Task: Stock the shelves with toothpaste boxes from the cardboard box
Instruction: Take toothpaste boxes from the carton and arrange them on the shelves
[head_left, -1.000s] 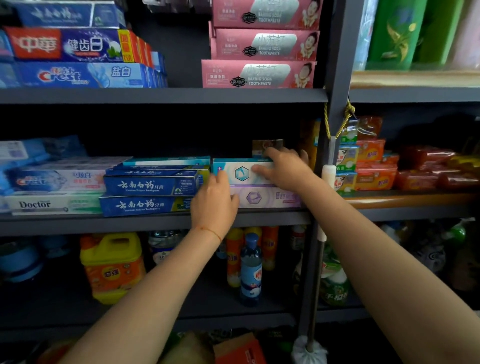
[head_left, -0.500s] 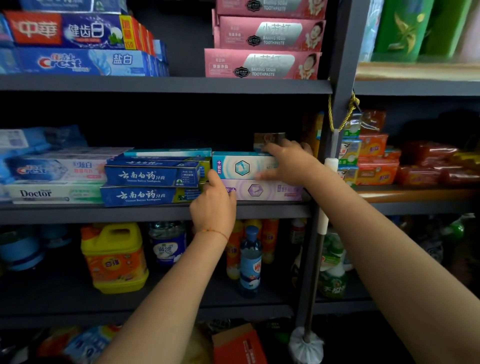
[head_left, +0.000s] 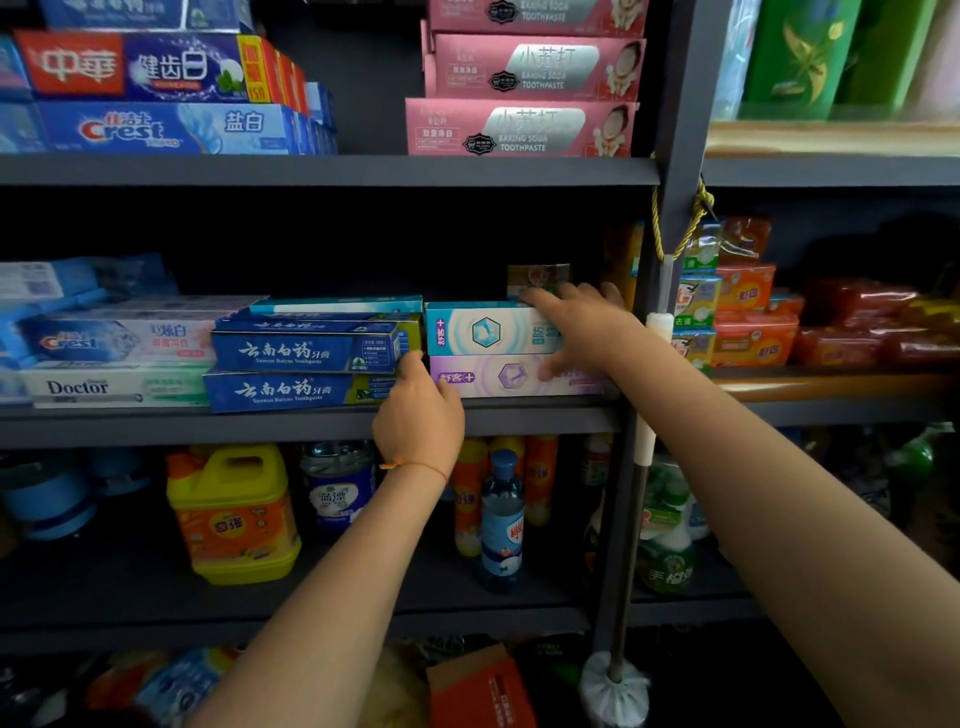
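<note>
Both hands are reaching up to the middle shelf (head_left: 311, 423), well apart from each other. My right hand (head_left: 587, 332) is lying spread and flat against the right end of a teal-and-white toothpaste box (head_left: 483, 328), fingers loose and splayed rather than clamped — the index finger is stretching along its top edge while the thumb is reaching down onto the purple-and-white toothpaste box (head_left: 498, 375) beneath it. Those two boxes are sitting stacked, the teal one on top of the purple one, at the right end of the shelf beside the dark upright post (head_left: 675, 130).

My left hand (head_left: 418, 415) is curled at the shelf's front edge, fingers bent inward; its fingertips are touching the seam where the purple box is meeting the stack of dark blue Yunnan Baiyao toothpaste boxes (head_left: 306, 371). Whether it is actually pinching anything, I cannot tell. A thin red string (head_left: 415, 466) is circling that wrist.

Further left, a Crest box (head_left: 124, 340) is resting on a Doctor box (head_left: 114, 387). On the shelf above, pink baking soda toothpaste boxes (head_left: 524, 98) are standing piled. Below, a yellow detergent jug (head_left: 234, 514) and a blue-capped bottle (head_left: 501, 519) are standing — and at the bottom of the view an orange cardboard box (head_left: 478, 686) is showing.
</note>
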